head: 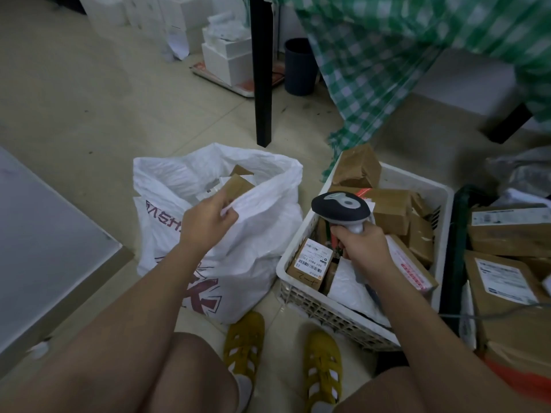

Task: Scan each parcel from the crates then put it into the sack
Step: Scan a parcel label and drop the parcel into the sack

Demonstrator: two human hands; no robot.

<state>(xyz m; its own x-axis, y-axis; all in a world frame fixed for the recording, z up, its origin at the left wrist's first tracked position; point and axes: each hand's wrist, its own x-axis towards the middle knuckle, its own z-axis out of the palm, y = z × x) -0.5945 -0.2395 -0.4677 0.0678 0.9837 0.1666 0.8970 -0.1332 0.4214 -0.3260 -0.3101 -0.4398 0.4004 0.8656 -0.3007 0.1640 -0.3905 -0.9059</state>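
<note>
A white woven sack [256, 251] with red print stands open on the floor, with brown and white parcels [235, 183] inside. My left hand [208, 222] pinches the sack's near rim. To its right, a white slatted crate [313, 305] is full of brown boxes and white mailers; a small labelled box [310, 260] lies at its near left. My right hand [363, 248] grips the handle of a grey and black barcode scanner [343, 207] over the crate, head pointing left.
A dark green crate [453, 257] with more labelled cardboard parcels [507, 281] stands at the right. A black table leg [262, 84] and green checked cloth [387, 61] are behind. A grey surface [44, 234] edges the left. My yellow shoes [244, 344] are below.
</note>
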